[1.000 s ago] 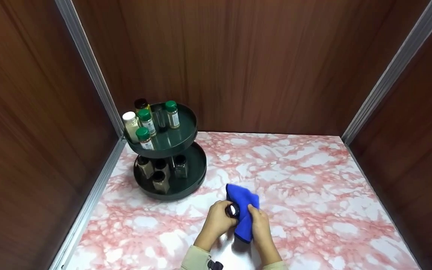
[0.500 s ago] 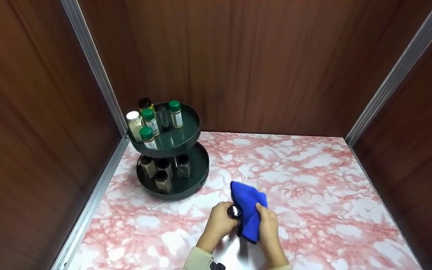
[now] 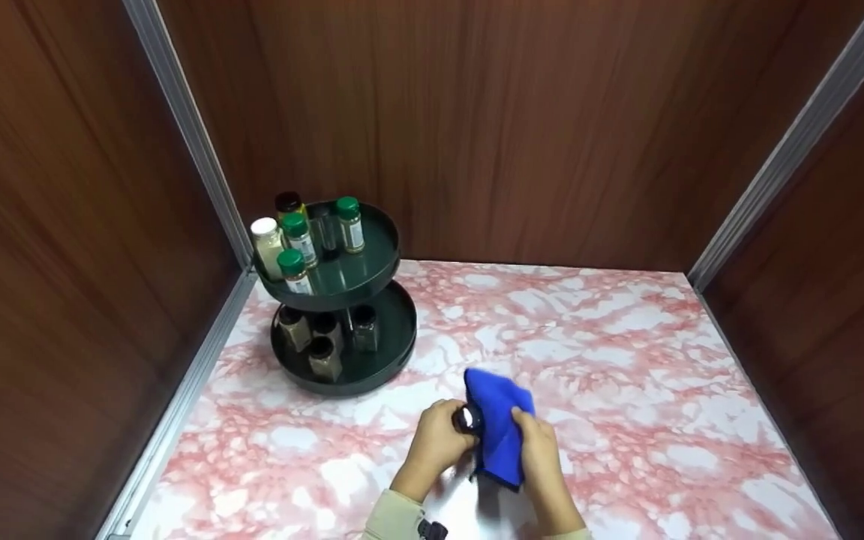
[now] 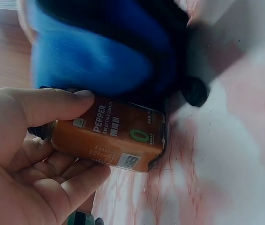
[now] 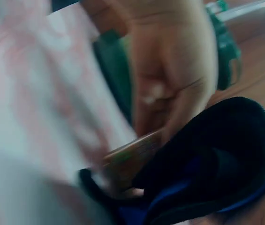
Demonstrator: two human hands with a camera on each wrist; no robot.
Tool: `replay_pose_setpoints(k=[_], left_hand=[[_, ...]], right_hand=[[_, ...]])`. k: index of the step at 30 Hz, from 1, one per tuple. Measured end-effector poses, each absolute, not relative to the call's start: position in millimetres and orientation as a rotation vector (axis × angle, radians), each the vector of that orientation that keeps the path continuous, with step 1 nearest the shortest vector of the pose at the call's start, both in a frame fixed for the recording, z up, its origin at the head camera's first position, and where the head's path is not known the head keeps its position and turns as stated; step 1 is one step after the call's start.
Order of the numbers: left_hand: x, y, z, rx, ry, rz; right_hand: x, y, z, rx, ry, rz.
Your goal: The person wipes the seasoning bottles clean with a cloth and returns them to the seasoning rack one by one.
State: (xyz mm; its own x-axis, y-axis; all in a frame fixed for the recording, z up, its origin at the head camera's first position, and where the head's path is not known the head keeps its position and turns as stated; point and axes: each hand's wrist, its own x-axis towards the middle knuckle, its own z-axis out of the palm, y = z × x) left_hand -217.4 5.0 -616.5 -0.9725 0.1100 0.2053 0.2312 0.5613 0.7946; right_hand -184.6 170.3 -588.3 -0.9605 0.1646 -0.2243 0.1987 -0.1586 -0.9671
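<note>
My left hand (image 3: 436, 442) holds a small pepper jar (image 4: 118, 131) between thumb and fingers, low over the near middle of the table. Brown contents and a printed label show through its squared sides, and its shiny dark cap (image 3: 467, 419) faces up toward the head camera. With my right hand (image 3: 541, 454), I grip a blue cloth (image 3: 499, 427) with black edging, thumb on top. The cloth lies along the jar's right side in the head view. In the right wrist view, cloth folds cover part of the jar, and motion blurs the picture.
A dark green two-tier round rack (image 3: 349, 289) stands at the back left. Green-capped bottles (image 3: 301, 244) and a white-capped bottle (image 3: 267, 247) are among those on its upper tier; several dark-capped jars (image 3: 325, 360) fill part of the lower. Brown panels enclose the marbled table (image 3: 589, 360).
My right hand and the cloth have shifted slightly right relative to the jar. My left hand keeps its hold on the jar in nearly the same spot.
</note>
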Motion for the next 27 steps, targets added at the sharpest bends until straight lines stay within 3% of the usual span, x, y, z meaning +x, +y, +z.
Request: replay_pose_setpoints(k=[3,12,19,27], left_hand=[[-219,5,-616,-0.308,-2.651,-1.338],[-217,4,-616,-0.274,-2.666,-1.376],[-216,4,-615,-0.305,-2.689,-1.379],[-217,5,-617,-0.304,-2.665,-1.385]], right_hand=[[-189,165,-583,0.367,1.992,-2.392],[-195,159,-625,0.452,2.074,-2.272],[-176,174,-600,0.456,1.981,-2.347],[-194,162,-605,0.344,1.948,-2.418]])
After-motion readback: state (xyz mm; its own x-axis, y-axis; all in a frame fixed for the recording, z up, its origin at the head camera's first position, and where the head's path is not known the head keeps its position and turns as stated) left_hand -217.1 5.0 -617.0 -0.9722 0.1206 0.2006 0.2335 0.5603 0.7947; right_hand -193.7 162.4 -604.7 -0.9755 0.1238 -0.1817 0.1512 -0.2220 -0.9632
